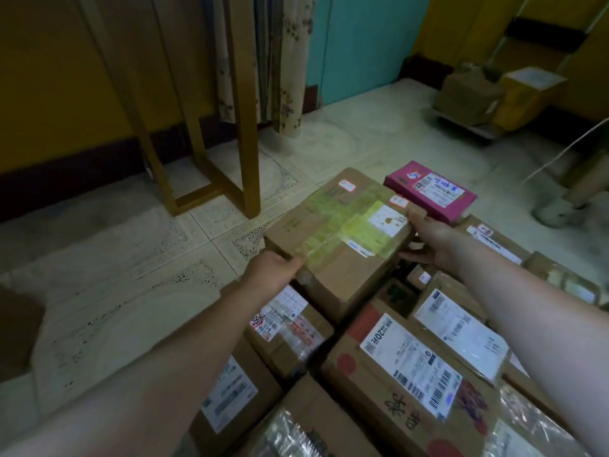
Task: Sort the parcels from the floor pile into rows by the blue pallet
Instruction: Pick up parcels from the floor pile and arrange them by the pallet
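A person's left hand (273, 270) and right hand (428, 240) clamp a yellow-taped cardboard box (339, 232) atop the pile; carrying it rowward likely follows.

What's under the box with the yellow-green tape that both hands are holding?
The taped box sits atop other cardboard parcels; part of a labelled one shows below its near edge. Whatever lies directly beneath is covered.

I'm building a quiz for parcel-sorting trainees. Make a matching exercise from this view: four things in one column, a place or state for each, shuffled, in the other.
1. box with yellow-green tape
2. pink parcel
3. wooden stand
4. left hand

A. lies just beyond the held box
B. grips the box's near left corner
C. stands on the tiled floor
D. held between both hands

Pairs: 1-D, 2-A, 3-C, 4-B
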